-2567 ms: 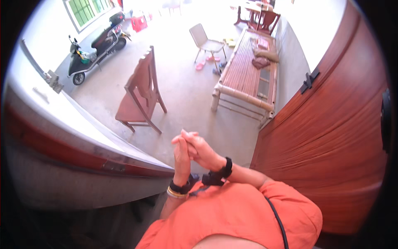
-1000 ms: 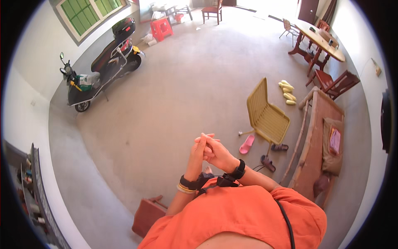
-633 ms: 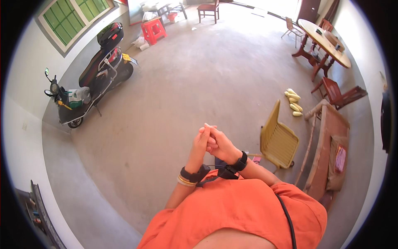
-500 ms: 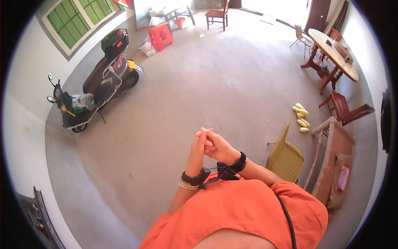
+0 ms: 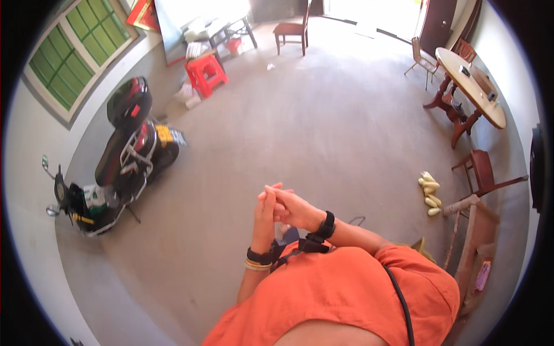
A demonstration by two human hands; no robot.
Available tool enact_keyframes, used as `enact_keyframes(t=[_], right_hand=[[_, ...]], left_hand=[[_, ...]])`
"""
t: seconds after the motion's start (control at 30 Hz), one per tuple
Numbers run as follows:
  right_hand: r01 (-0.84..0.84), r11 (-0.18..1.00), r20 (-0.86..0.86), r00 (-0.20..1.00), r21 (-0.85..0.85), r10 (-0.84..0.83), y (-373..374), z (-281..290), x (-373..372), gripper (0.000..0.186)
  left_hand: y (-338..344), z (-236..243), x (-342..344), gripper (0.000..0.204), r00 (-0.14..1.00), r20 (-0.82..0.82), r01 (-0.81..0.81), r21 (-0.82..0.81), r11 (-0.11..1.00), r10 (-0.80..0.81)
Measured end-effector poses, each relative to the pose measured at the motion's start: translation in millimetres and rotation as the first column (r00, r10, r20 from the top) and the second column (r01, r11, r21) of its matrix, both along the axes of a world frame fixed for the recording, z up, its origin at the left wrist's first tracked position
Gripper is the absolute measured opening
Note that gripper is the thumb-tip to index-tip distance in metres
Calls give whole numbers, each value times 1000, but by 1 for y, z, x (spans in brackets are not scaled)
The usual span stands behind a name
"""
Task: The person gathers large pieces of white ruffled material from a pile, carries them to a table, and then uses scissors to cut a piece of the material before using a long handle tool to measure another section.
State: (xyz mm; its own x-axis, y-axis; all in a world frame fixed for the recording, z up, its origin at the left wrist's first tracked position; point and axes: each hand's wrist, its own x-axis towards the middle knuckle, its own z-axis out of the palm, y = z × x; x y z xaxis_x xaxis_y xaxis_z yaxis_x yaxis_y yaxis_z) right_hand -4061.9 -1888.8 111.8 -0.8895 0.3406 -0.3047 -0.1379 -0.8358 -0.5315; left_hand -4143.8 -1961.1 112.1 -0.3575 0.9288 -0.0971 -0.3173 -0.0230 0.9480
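Note:
My left hand (image 5: 265, 212) and my right hand (image 5: 300, 210) are clasped together in front of my orange top (image 5: 340, 288), the fingers closed against each other. No object shows between them. A black strap (image 5: 261, 257) and a yellowish bangle (image 5: 257, 266) circle my left wrist. Another black strap (image 5: 326, 226) wraps my right wrist, and dark box-shaped devices (image 5: 310, 244) sit at the inner sides of the wrists.
Several pale yellow, elongated vegetables or cobs (image 5: 430, 193) lie on the floor at right, near a wooden bench (image 5: 476, 225). An oval table (image 5: 470, 81) and chairs stand beyond. A scooter (image 5: 124, 155) and red stool (image 5: 206, 75) are at left.
The view has shifted, so the scooter, stool and vegetables appear lower. The yellow chair is now mostly hidden behind my right arm and shoulder. My hands stay clasped.

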Motion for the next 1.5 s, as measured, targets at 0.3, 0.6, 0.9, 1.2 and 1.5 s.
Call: enact_keyframes(t=[0.3, 0.6, 0.9, 1.2, 1.5], right_hand=[[136, 989, 27, 990, 50, -138, 189, 8, -87, 34], [45, 986, -1, 999, 159, -46, 426, -16, -189, 31], [-162, 957, 53, 987, 243, 154, 611, -10, -311, 30], [-106, 970, 49, 994, 221, 97, 797, -36, -430, 27], [73, 989, 89, 992, 125, -85, 987, -63, -518, 25]], left_hand=[[202, 9, -109, 42, 976, 53, 212, -10, 977, -211], [399, -36, -235, 42, 987, -160, 32, 11, 999, -30], [523, -56, -369, 33, 902, -341, -312, -91, 946, 264], [746, -64, -507, 30, 780, -568, -296, 32, 955, 261], [987, -16, -598, 29, 759, -632, -69, 161, 985, 157]])
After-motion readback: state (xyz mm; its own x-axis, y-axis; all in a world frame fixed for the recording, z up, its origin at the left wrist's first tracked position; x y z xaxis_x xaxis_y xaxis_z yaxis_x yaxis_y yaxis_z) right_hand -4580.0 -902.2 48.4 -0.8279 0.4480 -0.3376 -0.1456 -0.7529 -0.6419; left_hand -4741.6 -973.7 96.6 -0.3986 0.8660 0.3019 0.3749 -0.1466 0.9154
